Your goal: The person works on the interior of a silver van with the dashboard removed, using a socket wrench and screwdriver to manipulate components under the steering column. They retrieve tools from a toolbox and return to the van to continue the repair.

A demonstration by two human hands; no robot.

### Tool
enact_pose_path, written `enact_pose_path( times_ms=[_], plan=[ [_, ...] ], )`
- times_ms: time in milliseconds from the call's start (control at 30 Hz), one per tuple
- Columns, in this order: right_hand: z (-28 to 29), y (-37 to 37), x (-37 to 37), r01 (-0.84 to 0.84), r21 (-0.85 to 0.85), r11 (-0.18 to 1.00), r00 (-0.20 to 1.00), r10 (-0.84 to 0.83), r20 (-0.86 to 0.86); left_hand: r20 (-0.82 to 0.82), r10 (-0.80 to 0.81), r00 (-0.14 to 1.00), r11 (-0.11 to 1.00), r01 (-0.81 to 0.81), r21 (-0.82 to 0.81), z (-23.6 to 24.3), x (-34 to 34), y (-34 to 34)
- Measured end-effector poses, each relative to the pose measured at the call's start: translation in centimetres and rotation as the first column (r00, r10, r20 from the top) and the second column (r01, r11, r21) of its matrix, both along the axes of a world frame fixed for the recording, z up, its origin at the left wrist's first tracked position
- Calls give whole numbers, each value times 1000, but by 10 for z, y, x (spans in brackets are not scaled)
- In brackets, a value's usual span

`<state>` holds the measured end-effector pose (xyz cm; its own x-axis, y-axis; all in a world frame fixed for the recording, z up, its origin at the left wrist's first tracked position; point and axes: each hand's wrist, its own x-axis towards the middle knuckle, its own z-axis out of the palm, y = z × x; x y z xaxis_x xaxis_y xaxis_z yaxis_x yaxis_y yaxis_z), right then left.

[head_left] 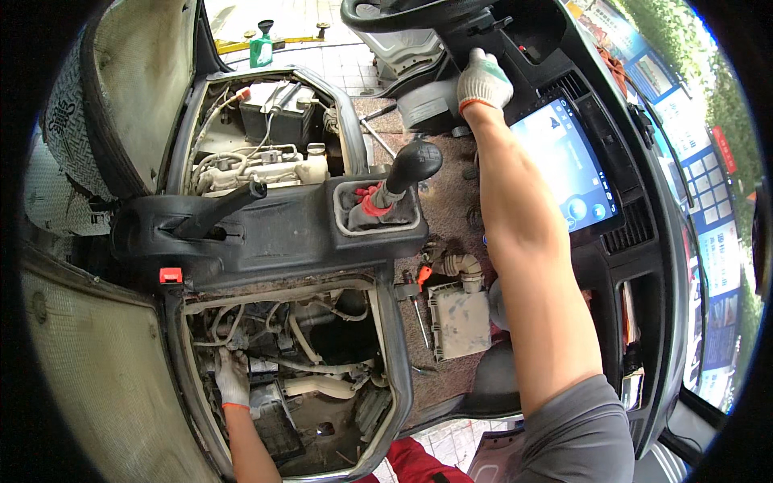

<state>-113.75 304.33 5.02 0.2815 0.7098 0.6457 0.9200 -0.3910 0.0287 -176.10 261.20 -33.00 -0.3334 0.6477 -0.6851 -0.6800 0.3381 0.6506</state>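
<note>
Two gloved hands are at work inside a vehicle cab. The left hand point(232, 378) reaches down into the near engine bay point(298, 362), its fingers curled among hoses and wires near the bay's left edge; whether it grips anything cannot be told. The right hand point(483, 80) is stretched far forward, closed on the column below the steering wheel point(403, 16). Two bays lie open, the far one point(266, 137) holding a battery point(278, 109). Between them runs a black console with one brake lever point(217, 211) and one gear stick point(407, 173). On the carpet lie a grey box point(459, 320), a ribbed hose point(459, 266) and a screwdriver point(419, 310). One screen point(564, 161) glows beside the right forearm, which crosses over the floor.
</note>
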Motion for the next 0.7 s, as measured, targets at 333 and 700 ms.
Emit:
enact_pose_path(
  times_ms=[333, 700],
  plan=[
    [-22, 11, 36, -124, 378, 918, 829, 305, -468, 27, -89, 996, 996, 89, 18, -3, -5, 14],
    [-148, -355, -190, -122, 433, 893, 231, 450, -862, 380, 187, 906, 949, -266, 168, -27, 8, 6]
  ],
)
